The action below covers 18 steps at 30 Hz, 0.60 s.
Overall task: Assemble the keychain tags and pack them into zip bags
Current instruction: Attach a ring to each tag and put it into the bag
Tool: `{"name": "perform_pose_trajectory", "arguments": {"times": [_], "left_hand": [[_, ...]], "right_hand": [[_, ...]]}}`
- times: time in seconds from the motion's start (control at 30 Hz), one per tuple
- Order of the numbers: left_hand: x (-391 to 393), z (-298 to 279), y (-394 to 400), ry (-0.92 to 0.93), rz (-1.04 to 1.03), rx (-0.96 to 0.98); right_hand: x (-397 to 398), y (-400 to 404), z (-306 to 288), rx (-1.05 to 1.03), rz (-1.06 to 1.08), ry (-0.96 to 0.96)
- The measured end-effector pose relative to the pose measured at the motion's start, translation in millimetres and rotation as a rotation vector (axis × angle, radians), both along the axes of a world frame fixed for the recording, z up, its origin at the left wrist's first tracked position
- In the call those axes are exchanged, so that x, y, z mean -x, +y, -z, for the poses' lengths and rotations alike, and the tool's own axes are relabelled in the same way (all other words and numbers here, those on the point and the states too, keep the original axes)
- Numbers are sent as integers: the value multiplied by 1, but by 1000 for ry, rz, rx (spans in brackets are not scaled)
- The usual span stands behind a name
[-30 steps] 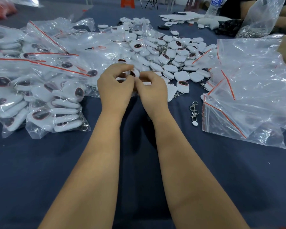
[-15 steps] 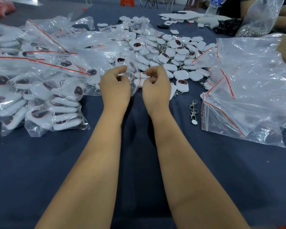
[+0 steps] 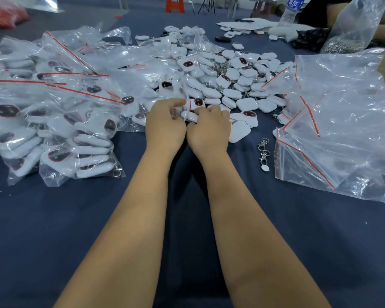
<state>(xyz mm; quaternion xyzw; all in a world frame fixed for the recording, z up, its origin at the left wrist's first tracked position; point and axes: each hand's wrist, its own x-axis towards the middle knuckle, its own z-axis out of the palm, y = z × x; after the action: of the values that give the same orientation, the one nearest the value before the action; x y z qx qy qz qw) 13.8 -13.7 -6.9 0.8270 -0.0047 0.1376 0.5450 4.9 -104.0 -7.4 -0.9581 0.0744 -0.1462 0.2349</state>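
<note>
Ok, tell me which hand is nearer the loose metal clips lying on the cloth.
Right. The right hand lies just left of the metal clips; the left hand is farther left, beyond it.

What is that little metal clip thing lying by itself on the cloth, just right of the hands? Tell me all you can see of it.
The loose keychain clip looks like silvery metal: snap hooks and small rings linked in a short chain, ending nearest the person in a small white oval piece. It lies flat on the dark blue cloth, running roughly away from the person, between the right hand and the empty zip bags. Nothing holds it.
</note>
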Motion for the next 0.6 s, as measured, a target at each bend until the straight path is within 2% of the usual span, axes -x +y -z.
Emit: {"name": "perform_pose_trajectory", "arguments": {"times": [0.1,0.27,0.43,0.53,0.6], "left_hand": [[1,1,-2,1,-9,-29],[0,0,-1,-30,9,-42],[-1,0,0,-28,12,-83],[-3,1,0,-19,20,-86],[-3,1,1,-9,38,-76]], "right_hand": [[0,-2,1,-2,14,-14],[0,-4,-1,-194,36,-95],[2,-2,-6,-646,57,-238],[2,0,-10,-987,13,-229],[1,0,-11,-1084,0,-226]]}}
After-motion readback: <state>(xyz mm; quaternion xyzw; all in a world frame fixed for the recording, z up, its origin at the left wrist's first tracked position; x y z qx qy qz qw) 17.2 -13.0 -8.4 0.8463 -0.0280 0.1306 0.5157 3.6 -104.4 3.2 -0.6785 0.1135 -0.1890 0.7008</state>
